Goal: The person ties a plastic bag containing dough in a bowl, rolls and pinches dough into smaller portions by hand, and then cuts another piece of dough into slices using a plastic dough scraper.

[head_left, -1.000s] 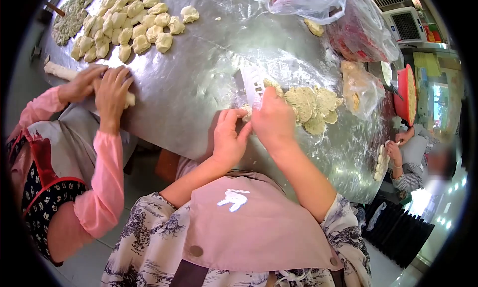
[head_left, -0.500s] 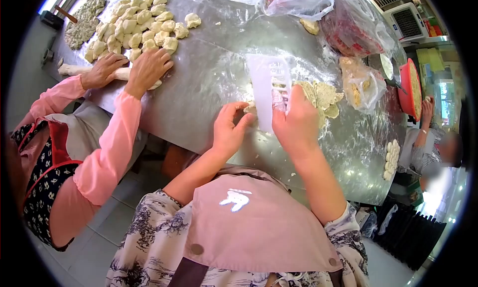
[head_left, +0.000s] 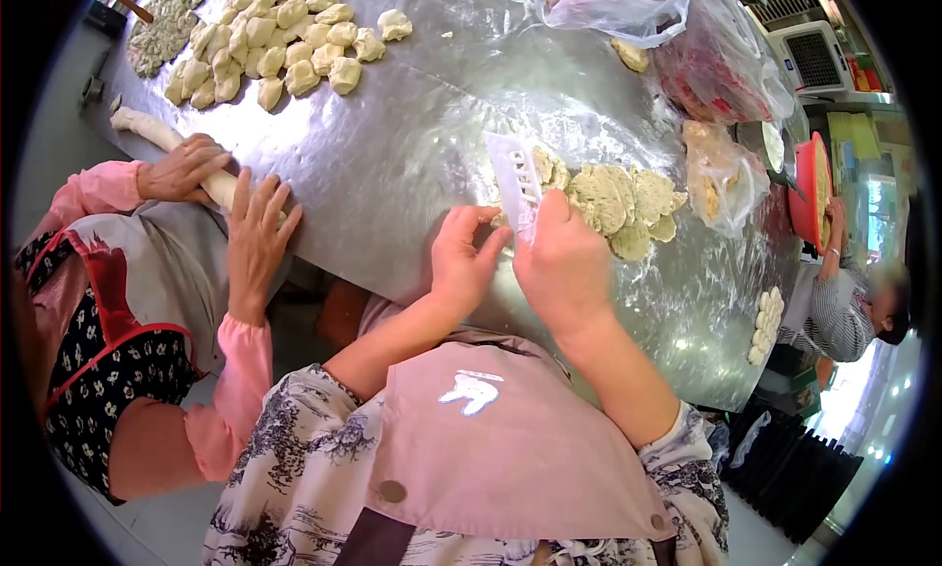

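My right hand is closed round the slotted handle of a white plastic dough scraper, which stands tilted on edge over the metal table. Just left of the scraper, my left hand has its fingers curved and its thumb apart, with a gap showing between them. Its fingertips come close to the blade, and whether they touch it or a bit of dough behind it I cannot tell. To the right of the scraper lie flattened, speckled pieces of dough, overlapping on the tabletop.
At left, a co-worker's hands press a long dough roll. Beyond sit many dough lumps and a crumbly mass. Plastic bags, a bagged yellowish food and a red basin stand right, near another person.
The scraper has turned more edge-on and shifted slightly left with my right hand, exposing more of the flat dough. The co-worker's hands have moved nearer the table edge with the roll.
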Available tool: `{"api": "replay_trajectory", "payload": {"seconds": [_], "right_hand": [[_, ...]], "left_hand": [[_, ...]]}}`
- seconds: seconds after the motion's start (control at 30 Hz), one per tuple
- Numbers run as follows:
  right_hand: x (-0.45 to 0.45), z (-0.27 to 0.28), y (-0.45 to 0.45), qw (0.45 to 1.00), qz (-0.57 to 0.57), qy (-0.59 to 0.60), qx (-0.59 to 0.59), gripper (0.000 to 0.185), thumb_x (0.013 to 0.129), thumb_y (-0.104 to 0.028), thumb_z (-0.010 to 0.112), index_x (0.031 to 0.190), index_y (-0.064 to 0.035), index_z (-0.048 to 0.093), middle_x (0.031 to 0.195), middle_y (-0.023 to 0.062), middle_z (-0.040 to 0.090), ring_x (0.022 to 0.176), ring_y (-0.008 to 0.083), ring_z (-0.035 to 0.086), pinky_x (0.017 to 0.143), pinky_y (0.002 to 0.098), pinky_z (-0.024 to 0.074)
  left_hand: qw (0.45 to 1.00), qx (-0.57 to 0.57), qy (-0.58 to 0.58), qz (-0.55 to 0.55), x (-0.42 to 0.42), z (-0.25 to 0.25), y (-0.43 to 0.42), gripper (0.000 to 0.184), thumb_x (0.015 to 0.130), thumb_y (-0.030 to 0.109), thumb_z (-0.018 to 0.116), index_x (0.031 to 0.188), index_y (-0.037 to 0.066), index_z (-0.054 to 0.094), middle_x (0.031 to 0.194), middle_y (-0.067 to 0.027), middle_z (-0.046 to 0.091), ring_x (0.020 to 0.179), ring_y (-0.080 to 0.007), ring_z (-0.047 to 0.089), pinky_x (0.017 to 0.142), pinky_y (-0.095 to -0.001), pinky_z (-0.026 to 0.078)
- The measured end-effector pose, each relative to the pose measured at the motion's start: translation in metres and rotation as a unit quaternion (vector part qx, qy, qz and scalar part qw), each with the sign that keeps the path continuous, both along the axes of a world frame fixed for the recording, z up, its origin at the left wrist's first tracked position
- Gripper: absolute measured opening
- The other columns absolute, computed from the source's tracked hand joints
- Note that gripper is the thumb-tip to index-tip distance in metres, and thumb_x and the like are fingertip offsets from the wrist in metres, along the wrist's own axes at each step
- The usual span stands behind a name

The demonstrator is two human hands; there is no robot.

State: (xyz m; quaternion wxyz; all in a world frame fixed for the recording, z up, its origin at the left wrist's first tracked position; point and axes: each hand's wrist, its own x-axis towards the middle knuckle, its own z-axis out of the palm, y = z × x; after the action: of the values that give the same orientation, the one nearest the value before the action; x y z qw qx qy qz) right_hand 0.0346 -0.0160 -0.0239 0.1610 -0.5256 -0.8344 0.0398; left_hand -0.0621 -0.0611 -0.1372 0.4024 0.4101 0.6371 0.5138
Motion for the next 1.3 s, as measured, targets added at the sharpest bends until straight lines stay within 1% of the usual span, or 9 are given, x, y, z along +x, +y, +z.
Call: {"api": "replay_trajectory", "payload": {"seconds": [0.17,0.27,0.57,0.67,0.77,0.87,1.1,1.27,1.3], "right_hand": [[-0.011,-0.01,0.002,0.999,-0.015,-0.014,-0.041,0.029,0.072,-0.007,0.071,0.09,-0.0026,0.048,0.072,0.0155,0.059,0.062,0.0348,0.063,0.052,0.0433,0.0506],[-0.01,-0.02,0.01,1.0,0.0,-0.013,-0.009,0.014,0.078,-0.006,0.06,0.084,-0.0045,0.048,0.068,0.0109,0.059,0.055,0.0273,0.063,0.045,0.0381,0.0503],[0.004,-0.052,0.035,0.996,-0.049,0.022,-0.066,0.024,0.076,-0.01,0.068,0.091,-0.0013,0.051,0.07,0.0194,0.062,0.064,0.0386,0.065,0.055,0.0475,0.0504],[0.024,-0.054,0.038,0.987,-0.075,0.095,-0.104,0.018,0.079,-0.011,0.063,0.088,-0.0003,0.051,0.074,0.0227,0.064,0.065,0.0407,0.065,0.057,0.0489,0.0511],[0.03,-0.031,0.017,0.985,-0.1,0.122,-0.065,0.019,0.08,-0.012,0.065,0.089,-0.0004,0.053,0.073,0.0219,0.064,0.066,0.041,0.065,0.059,0.049,0.0506],[0.059,-0.006,0.017,0.973,-0.138,0.183,0.003,0.019,0.08,-0.01,0.067,0.087,-0.0001,0.052,0.071,0.0205,0.064,0.064,0.0409,0.064,0.057,0.0473,0.0499],[0.095,0.009,-0.007,0.957,-0.163,0.242,0.007,0.017,0.082,-0.008,0.068,0.086,-0.0013,0.053,0.072,0.0182,0.064,0.064,0.0376,0.064,0.058,0.0416,0.0501],[0.108,-0.005,-0.022,0.934,-0.211,0.287,0.036,0.015,0.084,-0.009,0.068,0.089,-0.0017,0.057,0.071,0.0162,0.064,0.061,0.0337,0.065,0.057,0.0373,0.0503],[0.112,-0.005,-0.023,0.928,-0.222,0.297,0.03,0.014,0.086,-0.01,0.068,0.092,-0.0016,0.059,0.073,0.0143,0.066,0.063,0.0272,0.064,0.059,0.0349,0.0503]], "left_hand": [[1.0,0.029,-0.003,0.007,0.002,-0.004,-0.001,0.025,0.081,0.002,0.071,0.105,0.004,0.065,0.099,-0.0113,0.063,0.089,-0.0254,0.064,0.079,-0.0328,0.052],[1.0,0.014,-0.022,0.006,0.003,-0.004,-0.002,0.025,0.081,0.0,0.07,0.105,0.004,0.065,0.101,-0.0121,0.063,0.089,-0.0261,0.064,0.08,-0.0326,0.052],[1.0,-0.007,0.011,-0.022,0.001,0.002,0.001,0.025,0.08,0.004,0.074,0.104,0.004,0.067,0.099,-0.0122,0.064,0.089,-0.0244,0.065,0.078,-0.0321,0.053],[0.994,0.012,0.077,-0.074,-0.004,0.011,-0.001,0.037,0.079,0.004,0.075,0.115,0.007,0.065,0.102,-0.0122,0.064,0.091,-0.025,0.065,0.08,-0.0328,0.053],[0.996,0.066,0.02,-0.056,-0.004,-0.011,-0.006,0.057,0.079,0.004,0.076,0.132,0.011,0.055,0.107,-0.0127,0.063,0.093,-0.0258,0.064,0.083,-0.0344,0.054],[0.99,0.033,0.038,-0.135,-0.018,-0.005,0.0,0.074,0.078,0.004,0.077,0.143,0.014,0.044,0.111,-0.0136,0.062,0.095,-0.0274,0.064,0.085,-0.0357,0.055],[0.882,0.067,0.242,-0.398,-0.045,0.037,0.054,0.085,0.069,0.017,0.088,0.142,0.017,0.046,0.134,-0.0181,0.047,0.121,-0.0352,0.051,0.099,-0.0436,0.048],[0.886,0.069,0.279,-0.363,-0.023,0.033,0.057,0.081,0.065,0.032,0.089,0.134,0.014,0.051,0.125,-0.0169,0.054,0.113,-0.0356,0.053,0.097,-0.045,0.044],[0.895,0.061,0.29,-0.334,-0.014,0.029,0.051,0.08,0.064,0.034,0.089,0.131,0.012,0.052,0.122,-0.0165,0.056,0.11,-0.0353,0.054,0.095,-0.0448,0.045]]}}
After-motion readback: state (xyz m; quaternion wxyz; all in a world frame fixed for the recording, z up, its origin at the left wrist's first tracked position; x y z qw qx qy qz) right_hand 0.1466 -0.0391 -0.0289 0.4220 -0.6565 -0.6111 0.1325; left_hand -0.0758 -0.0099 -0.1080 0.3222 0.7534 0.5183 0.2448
